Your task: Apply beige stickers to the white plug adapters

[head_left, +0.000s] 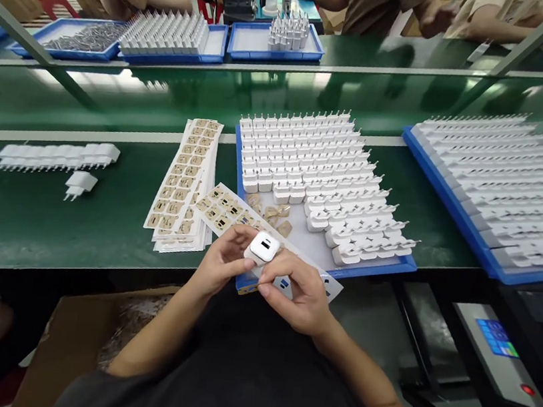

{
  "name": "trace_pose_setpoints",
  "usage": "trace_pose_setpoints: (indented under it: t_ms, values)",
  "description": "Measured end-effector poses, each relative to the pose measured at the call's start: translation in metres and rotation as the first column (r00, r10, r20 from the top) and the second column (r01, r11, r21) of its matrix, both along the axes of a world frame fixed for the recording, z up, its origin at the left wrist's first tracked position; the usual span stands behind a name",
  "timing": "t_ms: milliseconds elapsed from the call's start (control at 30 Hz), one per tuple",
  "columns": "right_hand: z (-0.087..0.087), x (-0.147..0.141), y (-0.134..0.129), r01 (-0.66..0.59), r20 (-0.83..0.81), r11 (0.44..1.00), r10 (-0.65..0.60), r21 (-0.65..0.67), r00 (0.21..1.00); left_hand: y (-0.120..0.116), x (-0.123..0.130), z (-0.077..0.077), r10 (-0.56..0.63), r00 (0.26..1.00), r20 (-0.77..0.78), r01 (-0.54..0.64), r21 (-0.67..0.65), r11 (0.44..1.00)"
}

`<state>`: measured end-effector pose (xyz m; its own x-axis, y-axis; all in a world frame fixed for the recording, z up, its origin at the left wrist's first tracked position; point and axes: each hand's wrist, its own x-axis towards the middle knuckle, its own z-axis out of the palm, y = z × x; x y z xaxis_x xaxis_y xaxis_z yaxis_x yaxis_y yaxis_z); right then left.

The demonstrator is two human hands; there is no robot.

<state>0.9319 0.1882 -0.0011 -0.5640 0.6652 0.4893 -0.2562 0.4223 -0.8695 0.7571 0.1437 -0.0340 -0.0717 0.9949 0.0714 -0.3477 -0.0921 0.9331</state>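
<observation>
The smooth worktop (112, 221) is dark green; behind it runs a glossy green belt (173, 109), with people working beyond. At left lies a row of white plugs (58, 157), box-shaped, their thin pins toward the near side. Below stands a brown cardboard carton (72, 344). Next come piled paper strips (183, 184) with beige labels. In the middle, the left hand (223, 261) is closed on a white block (263, 248), round-cornered, with a dark slot; the right hand (299, 295) bends its fingers beside it, but I cannot tell if it grips. Behind, a blue plastic tray (378, 269) carries similar blocks, pins upward. Rightmost are a second filled tray (509, 274) and a grey device (497, 353) with lit screen.
</observation>
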Motion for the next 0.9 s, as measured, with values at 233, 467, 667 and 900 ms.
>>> trace_pose_setpoints:
  t_ms: [233,467,667,900]
  values:
    - [-0.011,0.004,-0.001,-0.027,0.012,0.982,0.030,-0.185,0.999,-0.013,0.000,-0.007,0.234,0.851,-0.471,-0.130,0.244,0.961]
    - [-0.010,0.006,0.002,0.001,0.059,0.976,0.013,-0.219,0.998,-0.013,-0.002,-0.011,0.274,0.864,-0.421,-0.198,0.216,0.956]
    - [-0.005,0.005,0.007,0.120,0.067,0.940,-0.104,-0.320,0.992,-0.014,-0.005,-0.001,0.442,0.634,-0.635,-0.194,0.422,0.885]
    - [-0.004,-0.001,0.013,0.190,0.111,0.929,-0.162,-0.317,0.980,-0.014,-0.001,0.007,0.506,0.520,-0.688,-0.179,0.491,0.852]
